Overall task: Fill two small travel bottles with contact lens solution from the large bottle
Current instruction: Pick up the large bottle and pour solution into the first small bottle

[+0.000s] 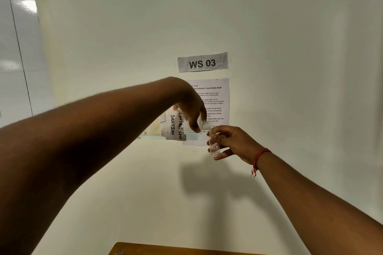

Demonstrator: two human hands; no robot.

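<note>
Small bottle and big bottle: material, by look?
Small bottle: clear and glossy, glass or hard plastic; liquid and the right hand fingers show through it. Large bottle, tipped in the left hand: clear plastic, probably, with a handwritten paper label and threaded neck.

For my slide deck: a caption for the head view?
Left hand tips large bottle over small bottle in right hand.

Clear plastic bottles are showing against a matt painted wall.

The large bottle [174, 126] is looking like clear, glossy plastic, wearing a torn white paper label with black handwriting; the small travel bottle [214, 147] is showing clear and shiny, its material uncertain. The wall [290, 47] is appearing smooth and matt, carrying paper sheets [203, 62]. A glossy whiteboard [18, 47] is gleaming at upper left, a red thread band [260, 156] is circling one wrist, and brown wood [165, 249] is edging the bottom.
</note>
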